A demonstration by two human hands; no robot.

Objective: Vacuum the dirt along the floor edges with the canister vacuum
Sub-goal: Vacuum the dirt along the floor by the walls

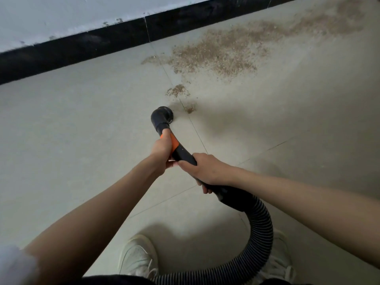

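Note:
A black round brush nozzle (161, 118) sits on the pale tiled floor, just left of a small brown dirt patch (190, 109). My left hand (162, 150) grips the vacuum wand at its orange band (174, 141). My right hand (205, 168) grips the black handle (186, 156) further back. A ribbed black hose (261, 229) curves down from the handle toward the bottom edge. A wide brown dirt spread (222, 52) lies beyond the nozzle, trailing to the upper right along the wall. A smaller dirt clump (177, 91) lies between them. The canister is out of view.
A black baseboard (82, 48) runs diagonally under a white wall (61, 15) at the top. My white shoes (137, 258) stand at the bottom, the hose passing by them. Tile joints (195, 128) cross the floor.

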